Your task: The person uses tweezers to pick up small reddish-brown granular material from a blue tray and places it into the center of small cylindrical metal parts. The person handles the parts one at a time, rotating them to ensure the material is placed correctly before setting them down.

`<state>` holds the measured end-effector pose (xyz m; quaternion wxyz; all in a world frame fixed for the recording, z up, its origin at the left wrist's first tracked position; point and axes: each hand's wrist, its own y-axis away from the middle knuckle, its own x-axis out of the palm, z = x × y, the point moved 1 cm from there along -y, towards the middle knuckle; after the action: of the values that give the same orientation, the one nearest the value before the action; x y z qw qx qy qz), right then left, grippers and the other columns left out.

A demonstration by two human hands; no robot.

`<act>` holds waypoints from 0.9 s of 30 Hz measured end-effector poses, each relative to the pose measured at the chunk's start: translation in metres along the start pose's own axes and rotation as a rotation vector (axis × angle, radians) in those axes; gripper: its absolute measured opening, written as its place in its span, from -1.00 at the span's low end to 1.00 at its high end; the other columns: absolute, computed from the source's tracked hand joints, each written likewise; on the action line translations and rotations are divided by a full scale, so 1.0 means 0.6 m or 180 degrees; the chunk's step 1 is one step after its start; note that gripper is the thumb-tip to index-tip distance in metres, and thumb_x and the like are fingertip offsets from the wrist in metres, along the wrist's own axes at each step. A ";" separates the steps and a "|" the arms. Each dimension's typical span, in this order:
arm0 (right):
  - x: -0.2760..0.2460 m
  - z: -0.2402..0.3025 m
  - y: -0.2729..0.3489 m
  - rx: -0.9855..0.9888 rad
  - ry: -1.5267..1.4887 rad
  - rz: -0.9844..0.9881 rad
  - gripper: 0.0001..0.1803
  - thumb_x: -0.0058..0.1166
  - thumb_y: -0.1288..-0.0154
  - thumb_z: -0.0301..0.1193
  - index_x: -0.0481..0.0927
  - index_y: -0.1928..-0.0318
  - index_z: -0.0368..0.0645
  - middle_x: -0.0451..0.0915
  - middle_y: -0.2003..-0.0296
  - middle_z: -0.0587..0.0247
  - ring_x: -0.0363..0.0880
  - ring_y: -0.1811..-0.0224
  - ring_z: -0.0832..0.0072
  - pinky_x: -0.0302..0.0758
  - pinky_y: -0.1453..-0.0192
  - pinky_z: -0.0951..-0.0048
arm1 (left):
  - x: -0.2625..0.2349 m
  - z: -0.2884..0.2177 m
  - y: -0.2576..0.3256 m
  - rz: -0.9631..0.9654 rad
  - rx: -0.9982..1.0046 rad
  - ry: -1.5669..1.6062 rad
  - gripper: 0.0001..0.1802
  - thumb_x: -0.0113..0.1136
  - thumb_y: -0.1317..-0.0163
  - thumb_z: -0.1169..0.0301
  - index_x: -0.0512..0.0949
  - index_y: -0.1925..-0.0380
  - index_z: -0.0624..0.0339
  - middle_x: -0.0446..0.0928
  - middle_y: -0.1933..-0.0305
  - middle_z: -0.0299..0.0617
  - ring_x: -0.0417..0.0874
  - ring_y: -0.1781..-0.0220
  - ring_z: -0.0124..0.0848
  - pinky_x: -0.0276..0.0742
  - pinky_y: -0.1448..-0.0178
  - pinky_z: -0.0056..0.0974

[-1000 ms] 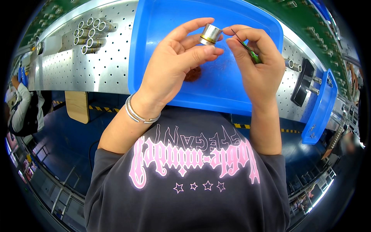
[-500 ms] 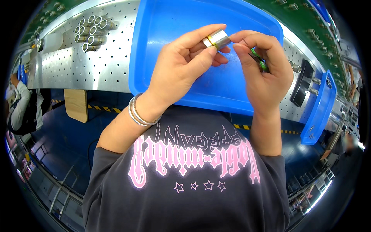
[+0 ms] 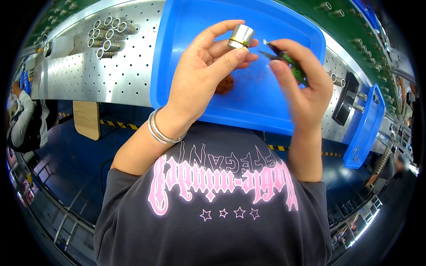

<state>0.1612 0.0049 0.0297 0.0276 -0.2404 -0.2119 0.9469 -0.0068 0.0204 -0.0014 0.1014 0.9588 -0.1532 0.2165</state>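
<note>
My left hand [image 3: 197, 73] grips a short, shiny metal cylinder [image 3: 242, 34] between thumb and fingers; a yellow band runs round its lower part. To its right, my right hand [image 3: 308, 84] is closed round small snips [image 3: 293, 67] with green handles and dark pointed blades. The blades are apart and point toward the cylinder without touching it. Both hands are above a large blue tray [image 3: 156, 66]. A reddish-brown tangle of fine wire [image 3: 225, 85] lies in the tray, partly hidden by my left hand.
Several metal tubes [image 3: 111, 35] stand grouped on the perforated metal table [image 3: 128, 82] at the left. To the right lie a black flat device [image 3: 346, 98], more short tubes [image 3: 338, 80] and a smaller blue tray [image 3: 366, 128]. A wooden stool seat [image 3: 86, 119] is beyond the table's near edge.
The cylinder has been tipped more upright in my left hand. My right hand has drawn slightly away from it, and the snips' blades now point forward. The wire tangle has come into view.
</note>
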 end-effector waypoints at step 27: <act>0.009 -0.001 0.003 0.0443 0.0070 0.0060 -0.92 0.22 -0.07 -0.48 0.65 0.38 -0.21 0.61 0.52 0.24 0.55 0.52 0.52 0.40 0.46 0.57 | 0.004 -0.001 0.002 0.0111 0.0154 -0.0115 -0.49 0.08 -0.25 0.49 0.24 -0.20 0.29 0.49 -0.04 0.07 0.55 -0.03 -0.35 0.47 -0.15 -0.28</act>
<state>0.1565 0.0043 0.0262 0.0377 -0.2503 -0.1430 0.9568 -0.0054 0.0185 0.0003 0.0716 0.9619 -0.1665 0.2045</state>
